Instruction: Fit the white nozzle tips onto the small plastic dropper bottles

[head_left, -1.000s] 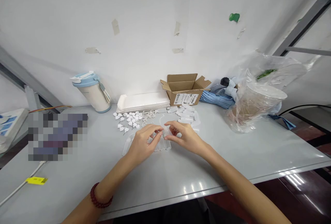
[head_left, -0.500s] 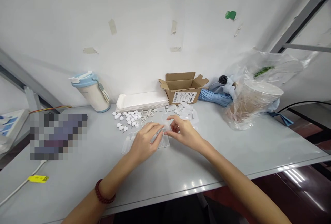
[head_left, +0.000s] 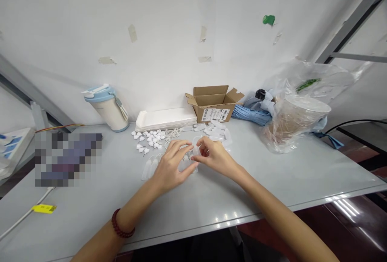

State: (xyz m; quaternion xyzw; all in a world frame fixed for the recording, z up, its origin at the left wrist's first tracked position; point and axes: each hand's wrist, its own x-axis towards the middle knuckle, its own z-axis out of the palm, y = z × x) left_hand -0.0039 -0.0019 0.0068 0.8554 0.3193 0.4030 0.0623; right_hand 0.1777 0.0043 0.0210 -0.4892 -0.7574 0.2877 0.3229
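My left hand (head_left: 174, 166) is open, thumb and index finger spread apart, close to my right fingertips. My right hand (head_left: 214, 156) is curled in a loose pinch around a small clear plastic sleeve (head_left: 196, 150), partly hidden by the fingers. Below and left of the hands, several clear plastic sleeves (head_left: 147, 169) with thin white cords lie in a row, partly covered by my left hand. Behind them are a scatter of small white plastic caps (head_left: 154, 136) and a tangle of white cord (head_left: 173, 133). More loose clear sleeves (head_left: 222, 133) lie behind my right hand.
Against the wall stand a stack of flat white boxes (head_left: 166, 117), an open cardboard box (head_left: 214, 107) and a cream-and-blue flask (head_left: 107, 111). Blue cloth (head_left: 252, 113) and a plastic-wrapped roll (head_left: 298, 117) sit at right. A blurred-out device (head_left: 69, 159) with a white cable lies left.
My left thumb and index finger have parted and the thumb has shifted right. My right fingers stay close to the same spot, with the clear sleeve a little lower.
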